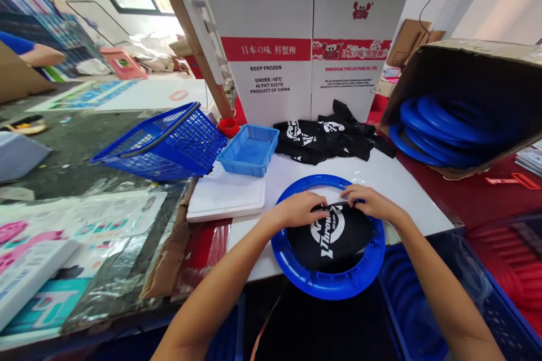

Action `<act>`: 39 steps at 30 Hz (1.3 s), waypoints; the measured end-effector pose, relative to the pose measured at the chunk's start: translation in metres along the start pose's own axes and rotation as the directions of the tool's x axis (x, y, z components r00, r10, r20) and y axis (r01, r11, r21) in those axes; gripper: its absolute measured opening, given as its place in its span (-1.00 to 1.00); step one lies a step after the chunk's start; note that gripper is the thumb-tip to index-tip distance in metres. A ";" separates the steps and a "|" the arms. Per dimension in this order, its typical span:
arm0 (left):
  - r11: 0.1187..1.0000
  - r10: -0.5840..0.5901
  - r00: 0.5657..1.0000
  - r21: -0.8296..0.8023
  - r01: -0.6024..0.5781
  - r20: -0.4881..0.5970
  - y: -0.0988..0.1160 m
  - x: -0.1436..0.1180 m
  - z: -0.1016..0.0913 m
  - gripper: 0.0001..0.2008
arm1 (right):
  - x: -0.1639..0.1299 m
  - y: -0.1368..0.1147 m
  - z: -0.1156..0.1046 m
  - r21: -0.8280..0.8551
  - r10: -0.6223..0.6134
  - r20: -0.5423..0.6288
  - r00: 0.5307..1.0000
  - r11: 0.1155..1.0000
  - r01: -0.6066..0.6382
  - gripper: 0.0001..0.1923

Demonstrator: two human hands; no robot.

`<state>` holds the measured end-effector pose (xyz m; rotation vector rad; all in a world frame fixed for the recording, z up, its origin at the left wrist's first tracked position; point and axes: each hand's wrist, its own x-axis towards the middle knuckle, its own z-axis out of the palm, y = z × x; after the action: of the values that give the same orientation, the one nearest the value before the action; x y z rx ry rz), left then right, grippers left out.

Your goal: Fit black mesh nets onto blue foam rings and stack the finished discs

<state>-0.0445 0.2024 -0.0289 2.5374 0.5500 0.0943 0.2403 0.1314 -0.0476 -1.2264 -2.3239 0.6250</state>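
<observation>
A blue plastic ring lies at the front edge of the white work board. Inside it is a black fabric disc with white "Throw" lettering, attached along the ring's lower part. Its upper edge stands away from the ring, leaving a gap where white shows. My left hand pinches that upper edge from the left, fingers bent over the cloth. From the right, my right hand grips the same edge near the ring's inner rim. Behind the ring lies a pile of black printed fabric pieces.
A light-blue tray sits on a white foam slab, beside a tilted blue basket. At right, a cardboard box holds several blue rings. A tall printed carton stands behind. Another person's arm shows far left.
</observation>
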 end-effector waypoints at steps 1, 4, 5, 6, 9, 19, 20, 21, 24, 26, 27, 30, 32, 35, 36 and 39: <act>1.000 0.000 1.000 -0.029 0.000 0.007 0.004 -0.001 0.001 -0.73 | 0.001 0.000 0.001 0.019 -0.014 0.002 1.000 1.000 0.014 -0.71; 0.997 -0.020 0.998 -0.079 0.015 -0.060 0.009 0.001 0.006 -0.73 | 0.009 -0.008 0.006 -0.007 0.011 0.015 1.000 1.000 -0.011 -0.72; 0.995 -0.035 0.995 -0.099 0.026 -0.095 0.009 0.002 0.008 -0.72 | 0.012 -0.013 0.008 -0.027 0.029 0.026 0.999 0.999 -0.028 -0.70; 0.992 -0.060 0.990 -0.120 0.045 -0.129 0.008 0.004 0.010 -0.71 | 0.016 -0.018 0.009 -0.044 0.046 0.037 0.998 0.998 -0.044 -0.66; 0.979 -0.163 0.970 -0.149 0.137 -0.182 0.005 0.008 0.015 -0.70 | 0.028 -0.033 0.010 -0.062 0.097 0.075 0.993 0.994 -0.092 -0.45; 0.953 -0.092 0.996 -0.287 0.094 0.021 0.004 -0.004 0.007 -0.76 | 0.031 -0.020 0.007 0.316 0.071 0.071 0.995 0.944 -0.090 -0.55; 0.939 -0.076 0.996 -0.334 0.085 0.039 0.005 -0.006 0.006 -0.74 | 0.028 -0.020 0.006 0.333 0.065 0.081 0.995 0.939 -0.088 -0.56; 0.914 -0.064 0.996 -0.397 0.084 0.064 0.006 -0.007 0.005 -0.72 | 0.026 -0.020 0.005 0.334 0.064 0.087 0.994 0.938 -0.090 -0.57; 0.792 -0.009 0.992 -0.604 0.084 0.126 0.007 -0.009 0.005 -0.68 | 0.020 -0.020 -0.001 0.288 0.096 0.110 0.989 0.950 -0.124 -0.56; 0.737 -0.019 0.997 -0.673 0.068 0.081 0.006 -0.008 0.009 -0.71 | 0.018 -0.020 -0.005 0.253 0.123 0.134 0.983 0.955 -0.154 -0.58; 0.726 -0.055 0.998 -0.685 0.055 0.023 0.005 -0.007 0.010 -0.72 | 0.017 -0.020 -0.007 0.234 0.134 0.148 0.980 0.958 -0.166 -0.59; 0.695 -0.173 0.972 -0.719 0.005 -0.161 0.001 -0.007 0.012 -0.61 | 0.014 -0.024 -0.012 0.160 0.161 0.190 0.968 0.968 -0.193 -0.62; 0.665 -0.176 0.961 -0.746 -0.045 -0.215 -0.002 -0.007 0.011 -0.48 | 0.014 -0.031 -0.013 0.104 0.187 0.216 0.958 0.972 -0.213 -0.60; 0.690 -0.158 0.947 -0.717 -0.096 -0.279 -0.003 -0.007 0.009 -0.48 | 0.020 -0.046 -0.013 0.018 0.205 0.182 0.962 0.977 -0.212 -0.55; 0.712 -0.166 0.938 -0.695 -0.099 -0.304 -0.004 -0.006 0.008 -0.53 | 0.025 -0.051 -0.012 -0.011 0.196 0.141 0.970 0.980 -0.197 -0.57; 0.760 -0.201 0.914 -0.645 -0.081 -0.352 -0.007 -0.004 0.009 -0.69 | 0.044 -0.058 -0.007 -0.053 0.146 0.017 0.989 0.988 -0.145 -0.72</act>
<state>-0.0492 0.2016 -0.0400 1.8025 0.6212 0.6828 0.1844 0.1401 -0.0019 -1.4296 -2.2952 0.6325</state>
